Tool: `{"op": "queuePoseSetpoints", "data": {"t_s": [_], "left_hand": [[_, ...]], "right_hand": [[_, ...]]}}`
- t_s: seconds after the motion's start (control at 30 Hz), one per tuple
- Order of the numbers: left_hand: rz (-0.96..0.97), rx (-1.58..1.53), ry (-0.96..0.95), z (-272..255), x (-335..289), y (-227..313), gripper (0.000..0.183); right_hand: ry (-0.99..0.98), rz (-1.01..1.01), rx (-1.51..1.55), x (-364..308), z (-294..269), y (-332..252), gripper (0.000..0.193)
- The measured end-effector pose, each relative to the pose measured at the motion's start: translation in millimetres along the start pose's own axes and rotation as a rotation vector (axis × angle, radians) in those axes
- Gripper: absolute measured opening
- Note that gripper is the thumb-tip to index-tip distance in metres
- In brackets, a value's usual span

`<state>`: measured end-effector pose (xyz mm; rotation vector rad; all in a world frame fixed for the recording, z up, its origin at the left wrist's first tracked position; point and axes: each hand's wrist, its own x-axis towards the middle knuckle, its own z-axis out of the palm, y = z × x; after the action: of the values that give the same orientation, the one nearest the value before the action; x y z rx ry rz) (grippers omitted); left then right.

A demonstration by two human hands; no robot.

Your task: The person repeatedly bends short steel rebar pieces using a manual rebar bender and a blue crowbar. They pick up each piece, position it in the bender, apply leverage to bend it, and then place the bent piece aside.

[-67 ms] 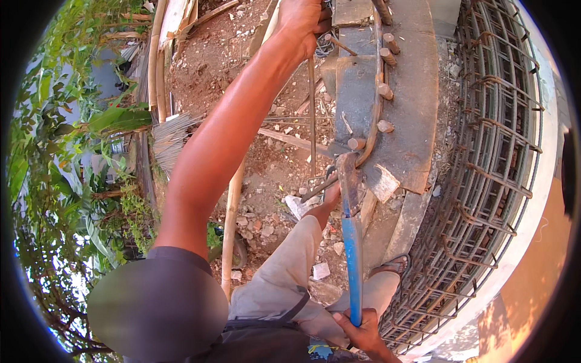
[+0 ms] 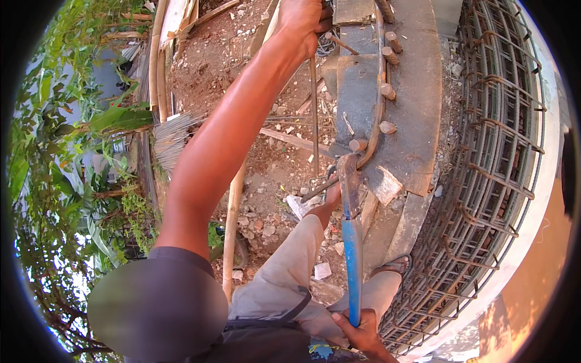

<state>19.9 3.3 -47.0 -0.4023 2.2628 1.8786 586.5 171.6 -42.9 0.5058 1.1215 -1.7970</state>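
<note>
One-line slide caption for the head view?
Right hand grips a blue-handled steel bending lever hooked on rusty rebar at a pegged bench; left hand holds rebar's far end.

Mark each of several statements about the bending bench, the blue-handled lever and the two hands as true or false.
1. The right hand grips the lower end of the blue-handled lever. True.
2. The left hand rests on the knee. False: it is stretched out to the far end of the bench.
3. The rebar lies curved against a row of pegs. True.
4. The stacked rebar cages lie to the person's left. False: they lie to the right.
5. The ground is tiled. False: it is earth and rubble.
</note>
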Motion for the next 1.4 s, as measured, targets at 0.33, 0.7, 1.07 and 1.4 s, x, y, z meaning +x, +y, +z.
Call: {"op": "queuePoseSetpoints", "data": {"t_s": [0.33, 0.7, 1.07, 1.4], "left_hand": [[-0.037, 0.071, -0.013, 1, 6, 3, 0.055], [0.083, -0.030, -0.018, -1, 6, 4, 0.046], [-0.226, -0.140, -0.138, 1, -8, 40, 0.047], [-0.115, -0.038, -0.066, 8, -15, 48, 0.047]], "right_hand": [[0.043, -0.183, 0.189, 89, 110, 31, 0.043], [0.149, -0.403, 0.510, 236, 262, 8, 0.043], [0.519, -0.345, 0.536, 159, 240, 6, 0.039], [0.484, -0.175, 0.456, 94, 209, -14, 0.039]]}}
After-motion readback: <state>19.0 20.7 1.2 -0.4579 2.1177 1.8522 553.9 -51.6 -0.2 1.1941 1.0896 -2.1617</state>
